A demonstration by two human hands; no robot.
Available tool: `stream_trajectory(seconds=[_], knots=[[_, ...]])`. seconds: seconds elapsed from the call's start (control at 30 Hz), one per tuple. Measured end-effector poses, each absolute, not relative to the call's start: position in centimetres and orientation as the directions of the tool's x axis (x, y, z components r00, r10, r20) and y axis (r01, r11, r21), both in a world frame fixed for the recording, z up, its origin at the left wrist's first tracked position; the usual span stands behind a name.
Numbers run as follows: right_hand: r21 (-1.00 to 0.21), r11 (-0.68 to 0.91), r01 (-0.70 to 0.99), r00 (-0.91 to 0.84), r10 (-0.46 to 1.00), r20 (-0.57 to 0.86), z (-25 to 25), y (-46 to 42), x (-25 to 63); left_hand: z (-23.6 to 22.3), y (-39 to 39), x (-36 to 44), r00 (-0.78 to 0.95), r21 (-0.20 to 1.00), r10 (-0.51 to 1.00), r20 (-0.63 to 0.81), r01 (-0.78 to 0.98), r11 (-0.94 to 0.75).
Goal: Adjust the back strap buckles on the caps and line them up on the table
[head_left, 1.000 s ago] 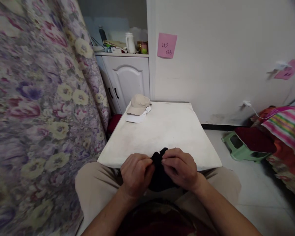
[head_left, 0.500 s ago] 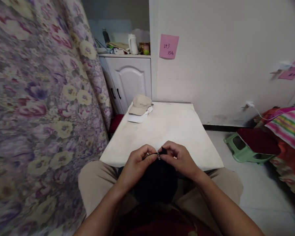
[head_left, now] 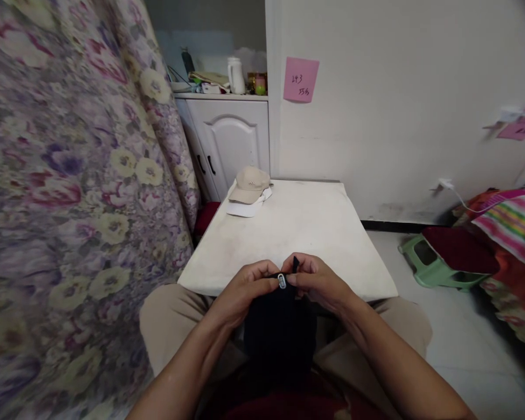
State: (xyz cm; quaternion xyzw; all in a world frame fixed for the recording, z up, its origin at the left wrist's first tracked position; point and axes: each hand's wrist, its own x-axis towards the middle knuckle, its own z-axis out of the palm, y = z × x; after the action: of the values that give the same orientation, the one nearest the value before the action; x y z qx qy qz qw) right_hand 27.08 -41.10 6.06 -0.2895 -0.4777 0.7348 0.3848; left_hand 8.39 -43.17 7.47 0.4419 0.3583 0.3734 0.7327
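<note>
Pinching dark rounded cloth [head_left: 280, 329] in closed-up fingers [head_left: 266, 286], left hand [head_left: 245, 290] and right hand [head_left: 317, 281], flanking silvery oval buckle [head_left: 282, 281]

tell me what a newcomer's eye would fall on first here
Probably the floral curtain filling the view's left side. Next, the left hand and right hand pinching dark cloth, a small silvery piece between them, by the near edge of the white table. The pink note on the wall stands out too.

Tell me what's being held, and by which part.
A dark cap, by its strap: left grip on one side of the buckle, right grip on the other.
</note>
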Motion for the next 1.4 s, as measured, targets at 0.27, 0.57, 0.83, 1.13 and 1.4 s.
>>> stream_trajectory(seconds=[0.27,0.57,0.83,1.13,1.4], knots=[[-0.873,-0.346,-0.343,-0.629,0.775,-0.06,5.7,-40.5,27.8,7.2,-43.1,8.4,0.485,0.901,0.855,-0.184,-0.264,0.344],[-0.867,-0.388,-0.311,-0.641,0.76,-0.11,4.4,-40.0,27.7,6.8,-42.5,8.4,0.45,0.928,0.87,-0.203,-0.196,0.318],[-0.869,-0.375,-0.324,-0.603,0.789,-0.117,3.7,-39.9,27.8,6.2,-42.2,9.1,0.411,0.894,0.866,-0.283,-0.212,0.393],[-0.818,-0.451,-0.357,-0.624,0.767,-0.15,2.9,-39.8,27.8,5.8,-42.0,8.5,0.433,0.975,0.881,-0.191,-0.018,0.22],[-0.808,-0.466,-0.361,-0.612,0.772,-0.172,2.8,-39.5,28.0,6.0,-42.2,8.8,0.398,0.98,0.917,0.008,0.181,-0.087]])
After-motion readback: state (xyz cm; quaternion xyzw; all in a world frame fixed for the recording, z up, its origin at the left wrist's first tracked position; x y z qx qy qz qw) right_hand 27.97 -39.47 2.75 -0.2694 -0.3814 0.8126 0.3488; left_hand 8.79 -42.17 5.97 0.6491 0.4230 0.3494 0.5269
